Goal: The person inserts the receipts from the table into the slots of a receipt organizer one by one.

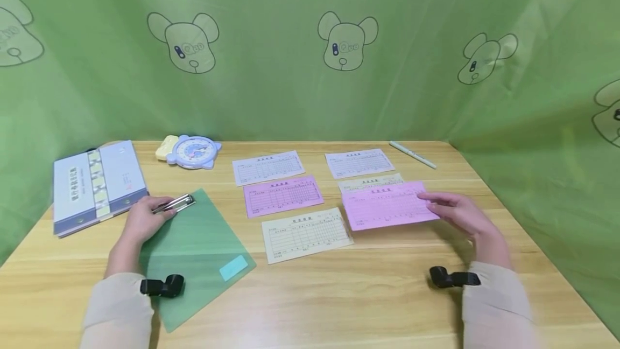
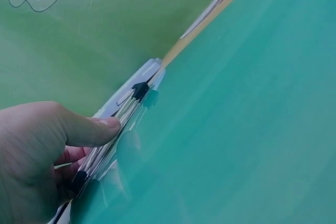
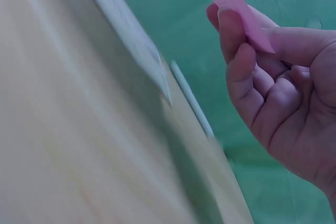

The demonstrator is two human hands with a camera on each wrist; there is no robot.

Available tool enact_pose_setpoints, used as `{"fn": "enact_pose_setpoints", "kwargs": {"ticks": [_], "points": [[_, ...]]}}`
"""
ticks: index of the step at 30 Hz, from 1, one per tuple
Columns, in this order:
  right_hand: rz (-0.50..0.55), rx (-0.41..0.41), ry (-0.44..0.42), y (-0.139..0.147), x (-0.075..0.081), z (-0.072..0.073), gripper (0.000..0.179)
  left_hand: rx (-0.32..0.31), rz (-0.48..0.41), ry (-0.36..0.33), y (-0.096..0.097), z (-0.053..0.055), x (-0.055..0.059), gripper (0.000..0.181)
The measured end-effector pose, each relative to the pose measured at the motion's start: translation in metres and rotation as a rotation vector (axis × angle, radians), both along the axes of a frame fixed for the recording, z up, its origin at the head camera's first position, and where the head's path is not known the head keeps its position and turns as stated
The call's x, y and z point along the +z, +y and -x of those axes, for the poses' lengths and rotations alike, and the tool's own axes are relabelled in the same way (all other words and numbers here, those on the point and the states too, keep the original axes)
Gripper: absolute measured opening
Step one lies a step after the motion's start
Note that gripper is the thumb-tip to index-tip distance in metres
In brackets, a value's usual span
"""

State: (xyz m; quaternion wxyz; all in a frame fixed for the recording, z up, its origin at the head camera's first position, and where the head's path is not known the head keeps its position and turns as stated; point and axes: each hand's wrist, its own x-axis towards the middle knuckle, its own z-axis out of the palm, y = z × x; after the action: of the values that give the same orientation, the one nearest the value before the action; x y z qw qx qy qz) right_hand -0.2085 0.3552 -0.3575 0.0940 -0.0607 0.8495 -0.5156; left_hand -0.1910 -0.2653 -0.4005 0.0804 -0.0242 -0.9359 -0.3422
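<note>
My left hand [image 1: 146, 221] holds the metal clip [image 1: 175, 203] at the top of a translucent green clipboard [image 1: 194, 263]. In the left wrist view the thumb presses on the clip [image 2: 107, 145], with the fingers behind it. A small light-blue label [image 1: 233, 267] marks the board's lower right corner. On the right side, a pink paper slip [image 1: 387, 209] is pinched by its right edge between the thumb and fingers of my right hand [image 1: 457, 213]. The right wrist view shows this pink slip [image 3: 236, 9] raised over the table. Part of a cream slip [image 1: 370, 182] is hidden behind it.
A white slip [image 1: 268, 167], a pink slip [image 1: 283, 196] and a cream slip [image 1: 307, 235] lie mid-table. Another white slip [image 1: 359, 163] is at the back, near a pale pen [image 1: 413, 154]. A blue clock-like toy [image 1: 195, 152] and a ledger book [image 1: 99, 185] lie left.
</note>
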Motion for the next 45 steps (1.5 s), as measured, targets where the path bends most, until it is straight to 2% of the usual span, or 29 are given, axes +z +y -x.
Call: {"fn": "enact_pose_setpoints", "kwargs": {"ticks": [5,11,15,25,29,38,45], "points": [[0.198,0.107,-0.005,-0.05,0.003,0.019,0.04,0.009,-0.007,-0.006,0.0,-0.001,0.002,0.032],[0.275,0.204,0.004,-0.111,-0.002,0.034,0.038,0.016,-0.004,-0.017,0.003,0.0,0.0,0.034],[0.324,0.227,-0.025,-0.149,-0.005,0.037,0.037,0.015,-0.009,-0.011,0.003,-0.001,-0.001,0.033],[0.341,0.25,-0.056,-0.24,-0.014,0.04,0.03,0.018,0.021,0.017,0.002,-0.002,-0.001,0.032],[0.317,0.301,-0.076,-0.27,-0.022,0.039,0.028,0.016,0.022,0.014,0.003,0.0,-0.001,0.031],[0.291,0.393,-0.149,-0.314,-0.035,0.036,0.03,0.032,0.023,-0.008,0.005,0.001,0.002,0.032],[0.258,0.41,-0.216,-0.341,-0.036,0.037,0.03,0.04,0.018,-0.025,0.005,0.0,0.003,0.033]]}}
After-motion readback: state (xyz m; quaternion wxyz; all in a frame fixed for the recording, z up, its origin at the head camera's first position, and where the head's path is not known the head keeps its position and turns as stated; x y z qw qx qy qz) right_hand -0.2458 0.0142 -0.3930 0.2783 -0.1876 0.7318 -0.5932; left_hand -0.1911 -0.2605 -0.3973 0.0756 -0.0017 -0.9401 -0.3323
